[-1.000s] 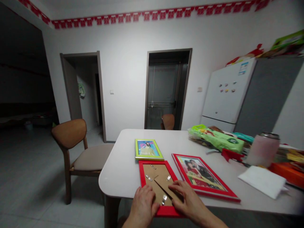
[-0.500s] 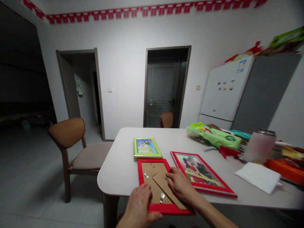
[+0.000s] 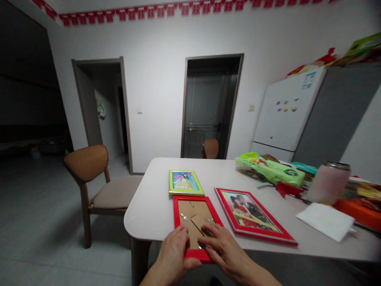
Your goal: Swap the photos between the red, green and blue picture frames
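A red picture frame (image 3: 210, 206) lies face down at the table's near edge, its brown backing board (image 3: 193, 206) showing with small metal clips and a stand flap. My left hand (image 3: 174, 248) grips its lower left side, thumb along the bottom edge. Bent over the lower right part is my right hand (image 3: 222, 246), its fingers on the board by the bottom clip (image 3: 200, 246), which they partly hide. Just beyond the frame sits a smaller yellow-green picture frame (image 3: 186, 182), face up. To the right lies another red picture frame (image 3: 256, 214) with a photo showing.
The white table (image 3: 149, 214) has a rounded left corner. On its right side are a green packet (image 3: 270, 169), a pink jar (image 3: 329, 182), white paper (image 3: 326, 220) and an orange box (image 3: 360, 212). A wooden chair (image 3: 89, 163) stands at the left, a fridge (image 3: 285, 111) behind.
My right hand has moved from the right-hand clip down toward the bottom clip of the red frame. My left hand stays on the lower left side. The view has shifted slightly.
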Demonstrator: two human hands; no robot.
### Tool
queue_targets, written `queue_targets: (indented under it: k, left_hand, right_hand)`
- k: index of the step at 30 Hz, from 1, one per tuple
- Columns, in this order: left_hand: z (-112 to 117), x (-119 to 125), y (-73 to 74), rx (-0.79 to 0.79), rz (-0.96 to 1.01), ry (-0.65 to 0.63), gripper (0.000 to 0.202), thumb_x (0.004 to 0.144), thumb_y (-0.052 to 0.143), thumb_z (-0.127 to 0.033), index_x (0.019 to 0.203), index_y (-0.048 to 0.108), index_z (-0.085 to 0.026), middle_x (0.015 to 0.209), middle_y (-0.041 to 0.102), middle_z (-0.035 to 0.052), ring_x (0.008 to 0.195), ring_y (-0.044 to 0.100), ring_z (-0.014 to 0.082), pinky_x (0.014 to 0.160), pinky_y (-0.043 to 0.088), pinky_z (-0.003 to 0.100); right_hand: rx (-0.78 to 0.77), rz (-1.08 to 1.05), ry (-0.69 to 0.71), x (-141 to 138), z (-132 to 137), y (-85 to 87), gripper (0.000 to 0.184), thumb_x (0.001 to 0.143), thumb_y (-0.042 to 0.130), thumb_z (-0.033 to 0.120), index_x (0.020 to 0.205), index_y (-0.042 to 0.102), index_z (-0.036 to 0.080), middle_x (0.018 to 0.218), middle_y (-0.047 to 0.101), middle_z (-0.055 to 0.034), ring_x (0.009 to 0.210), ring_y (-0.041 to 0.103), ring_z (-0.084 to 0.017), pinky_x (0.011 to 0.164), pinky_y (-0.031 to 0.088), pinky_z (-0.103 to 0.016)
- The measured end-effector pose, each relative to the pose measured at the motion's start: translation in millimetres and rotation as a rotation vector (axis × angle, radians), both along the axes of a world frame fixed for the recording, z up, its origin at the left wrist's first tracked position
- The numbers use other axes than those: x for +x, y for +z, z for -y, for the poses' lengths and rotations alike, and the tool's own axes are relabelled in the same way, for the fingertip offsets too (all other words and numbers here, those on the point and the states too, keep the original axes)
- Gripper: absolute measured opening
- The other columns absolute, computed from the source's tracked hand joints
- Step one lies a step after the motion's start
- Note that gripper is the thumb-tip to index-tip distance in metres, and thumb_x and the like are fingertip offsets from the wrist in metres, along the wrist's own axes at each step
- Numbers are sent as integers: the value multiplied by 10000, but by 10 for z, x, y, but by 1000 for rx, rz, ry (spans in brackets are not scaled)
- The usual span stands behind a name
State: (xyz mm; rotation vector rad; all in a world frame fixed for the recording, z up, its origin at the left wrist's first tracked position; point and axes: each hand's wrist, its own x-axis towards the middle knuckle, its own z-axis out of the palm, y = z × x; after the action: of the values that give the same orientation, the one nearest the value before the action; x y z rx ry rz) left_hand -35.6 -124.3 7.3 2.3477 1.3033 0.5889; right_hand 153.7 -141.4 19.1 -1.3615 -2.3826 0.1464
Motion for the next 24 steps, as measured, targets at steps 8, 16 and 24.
queue_targets:
  k: [8, 16, 24]
  left_hand:
    - [-31, -14, -60, 4, -22, -9, 706, 516, 719, -413, 1113, 473, -128, 1225, 429, 145, 1140, 370, 241, 952, 307, 338]
    - [-33, -58, -94, 19, -16, -17, 522, 498, 736, -384, 935, 569, -153, 1222, 440, 121, 1138, 375, 234, 948, 310, 329]
    - [-63, -117, -100, 7, -2, -46, 470, 478, 746, -379, 862, 580, -166, 1193, 475, 103, 1130, 385, 233, 940, 317, 323]
  right_hand:
    - [31, 37, 102, -27, 99, 29, 258, 772, 411, 296, 930, 613, 268, 1079, 498, -64, 991, 417, -218, 833, 339, -369]
    - [-58, -102, 1, -132, -200, 24, 348, 810, 313, 289, 1061, 542, 212, 1046, 522, -90, 953, 458, -188, 828, 346, -315]
    - [-43, 11, -54, -432, -656, -71, 308, 717, 378, 153, 916, 601, 226, 929, 540, -47, 884, 442, -171, 778, 310, -280]
